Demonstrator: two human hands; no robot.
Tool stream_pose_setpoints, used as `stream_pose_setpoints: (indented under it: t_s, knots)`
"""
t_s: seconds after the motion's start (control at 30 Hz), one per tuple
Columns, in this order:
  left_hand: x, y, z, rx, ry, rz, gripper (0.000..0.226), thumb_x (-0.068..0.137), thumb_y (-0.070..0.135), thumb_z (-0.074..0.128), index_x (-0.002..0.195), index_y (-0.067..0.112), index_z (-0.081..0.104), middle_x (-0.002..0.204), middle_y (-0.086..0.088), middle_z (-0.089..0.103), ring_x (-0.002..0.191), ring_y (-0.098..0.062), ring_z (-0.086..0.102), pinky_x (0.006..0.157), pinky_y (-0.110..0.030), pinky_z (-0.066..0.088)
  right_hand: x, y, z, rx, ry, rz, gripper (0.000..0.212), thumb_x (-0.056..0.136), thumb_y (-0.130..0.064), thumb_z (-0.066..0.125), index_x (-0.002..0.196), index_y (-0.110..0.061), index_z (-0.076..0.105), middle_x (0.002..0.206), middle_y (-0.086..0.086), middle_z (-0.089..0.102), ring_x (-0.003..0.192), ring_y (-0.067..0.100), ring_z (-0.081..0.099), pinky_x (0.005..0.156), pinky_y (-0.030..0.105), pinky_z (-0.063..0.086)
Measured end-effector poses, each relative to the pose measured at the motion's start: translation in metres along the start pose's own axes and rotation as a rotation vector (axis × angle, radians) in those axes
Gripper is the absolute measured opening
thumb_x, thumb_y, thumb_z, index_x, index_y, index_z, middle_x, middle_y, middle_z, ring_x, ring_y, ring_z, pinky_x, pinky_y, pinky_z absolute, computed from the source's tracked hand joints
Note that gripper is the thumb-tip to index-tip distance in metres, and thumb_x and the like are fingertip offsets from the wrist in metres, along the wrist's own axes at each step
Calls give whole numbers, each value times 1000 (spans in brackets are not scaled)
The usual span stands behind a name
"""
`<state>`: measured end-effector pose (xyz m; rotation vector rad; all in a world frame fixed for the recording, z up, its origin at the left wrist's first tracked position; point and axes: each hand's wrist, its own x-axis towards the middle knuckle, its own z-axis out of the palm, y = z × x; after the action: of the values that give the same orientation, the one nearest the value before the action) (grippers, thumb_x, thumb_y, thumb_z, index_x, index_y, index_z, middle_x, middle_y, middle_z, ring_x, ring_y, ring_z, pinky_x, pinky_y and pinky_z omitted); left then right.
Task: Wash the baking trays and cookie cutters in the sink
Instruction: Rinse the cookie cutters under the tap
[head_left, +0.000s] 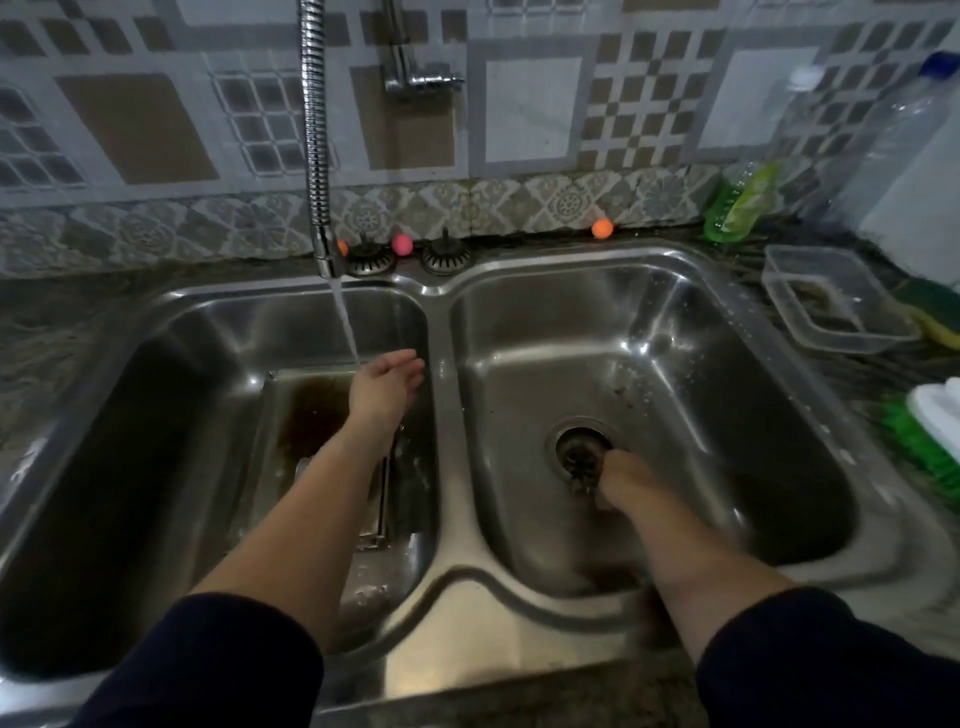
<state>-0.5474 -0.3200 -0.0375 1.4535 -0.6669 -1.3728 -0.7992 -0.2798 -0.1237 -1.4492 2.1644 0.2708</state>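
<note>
Two hands: left hand (385, 383) spread under water stream (347, 325); right hand (621, 480) blurred at drain (581, 451), grip unclear.

No readable text anywhere before me. Green plastic dish-soap bottle (742, 203) label too blurred to read. Clear plastic bottle (883, 140) shows no legible print.

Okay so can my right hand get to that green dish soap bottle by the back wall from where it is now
Probably yes. The right hand is down at the drain of the right basin, and nothing stands between it and the green soap bottle behind the sink rim. It would have to lift out first.
</note>
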Motion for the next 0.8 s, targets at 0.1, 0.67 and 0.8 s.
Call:
stream_pose_setpoints:
  t_s: [0.1,0.67,0.8]
  knots:
    - [-1,-2,-1,49,76,10,21,96,7,49,109,17,61,114,-3,66,109,-17,62,89,-30,48,0,-3,1,-43,-78,-1,52,79,-17,74,126,-6,58,130,14,59,118,28,57,93,30,47]
    - [-7,11,-46,198,138,76,12,93,15,58,103,19,64,105,-7,67,93,-19,65,88,-38,54,-68,-161,-60,64,326,-641,34,90,-22,54,124,-24,59,129,6,53,121,29,48,100,35,42]
    - [4,-5,-84,378,156,136,21,95,9,52,112,12,64,108,-5,68,94,-17,65,86,-35,55,-79,-200,-31,64,346,-754,29,90,-14,54,116,-17,66,122,7,59,117,28,50,100,37,44]
